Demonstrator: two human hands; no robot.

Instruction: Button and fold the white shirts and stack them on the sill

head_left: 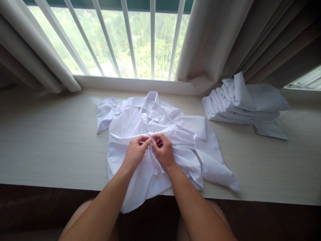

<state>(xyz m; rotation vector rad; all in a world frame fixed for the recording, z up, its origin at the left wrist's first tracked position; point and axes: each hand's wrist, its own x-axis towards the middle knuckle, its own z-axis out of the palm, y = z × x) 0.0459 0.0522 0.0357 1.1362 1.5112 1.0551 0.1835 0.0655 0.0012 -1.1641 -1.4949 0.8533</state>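
Note:
A white collared shirt [125, 124] lies spread front up, its collar toward the window and its lower hem hanging over the near edge. Over the middle of its front opening, my left hand [136, 149] pinches the fabric edge between thumb and fingers. My right hand [163, 149] grips the shirt just beside it, the two sets of fingertips nearly touching. Any button between the fingertips is too small to make out. Below the hands the front panels hang apart, and one sleeve stretches out to the right.
A stack of folded white garments [240, 103] stands at the right, one piece sticking out toward me. The pale wooden ledge [50, 144] ends at a near edge by my knees. Behind it are a barred window [140, 43] and grey curtains [213, 40].

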